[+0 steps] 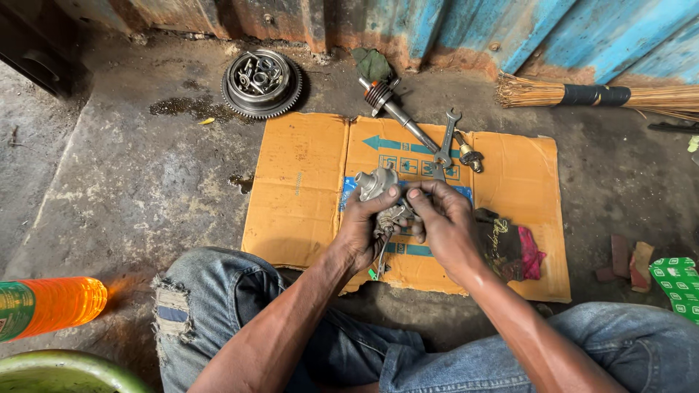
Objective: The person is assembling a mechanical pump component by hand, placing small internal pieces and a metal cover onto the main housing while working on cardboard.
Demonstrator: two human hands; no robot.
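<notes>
Grey cast-metal engine part (377, 185) is clamped by left hand (362, 227) and right hand (445, 222) mid-frame, over flattened orange cardboard (306, 189) on stained concrete floor (138, 182); toothed steel gear (261, 83) upper left.

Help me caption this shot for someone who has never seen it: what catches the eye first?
At the centre, the left hand and right hand hold a small grey metal part over a flattened cardboard sheet on the concrete floor. Beyond it, near the blue wall, lies a round toothed gear housing filled with small parts. An orange bottle glows at the left edge.
</notes>
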